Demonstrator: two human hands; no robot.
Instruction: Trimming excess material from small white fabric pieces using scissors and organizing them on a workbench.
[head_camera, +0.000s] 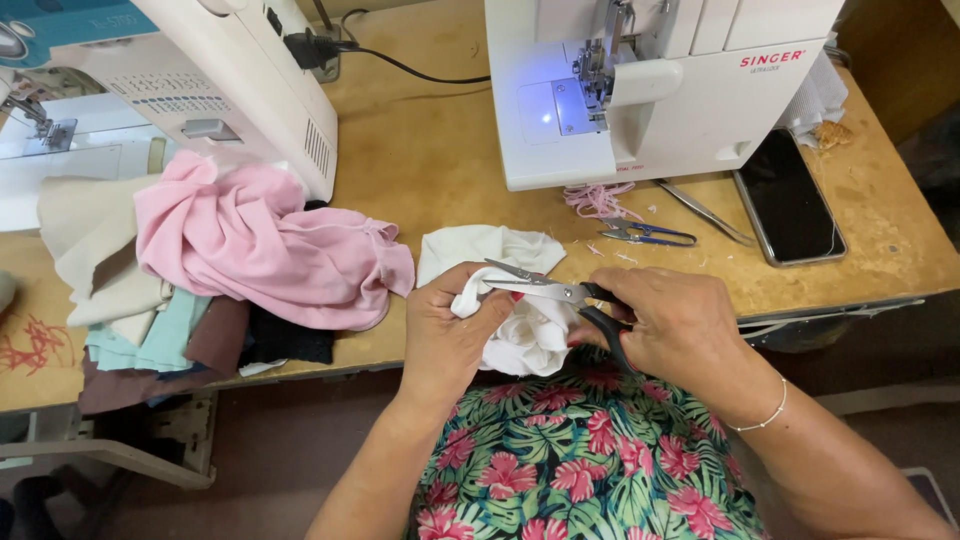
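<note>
Fabric lies heaped at the left of the wooden table (430, 150): a cream piece (90, 240), a pink garment (260, 240) on top of it, and pale green, brown and black layers underneath, all in front of a white sewing machine (230, 80) that is cut off by the top and left edges.

Left hand (450, 335) sits at the table's near edge. Its fingers are curled shut around a fold of the white cloth (525, 330), pinching it up toward the blades. The rest of the white cloth spreads on the table just behind both hands and bunches between them.

Scissors (560, 292) lie with the long axis running left to right, tips pointing left and slightly away from the person, directly above the pinched fold. The blades stand slightly apart. Whether the cloth edge sits between the blades or just beneath them cannot be told.

Right hand (675, 330) holds the black scissor handles, fingers closed through the loops; the loops themselves are mostly hidden by the hand. This hand carries the tool; the left hand is the nearer one to the cloth.

Second white sewing machine (650, 90), lamp lit, stands behind. In front of it lie pink thread scraps (598, 200), small blue snips (650, 236) and tweezers (705, 212). A dark phone (790, 200) lies face up at the right.
</note>
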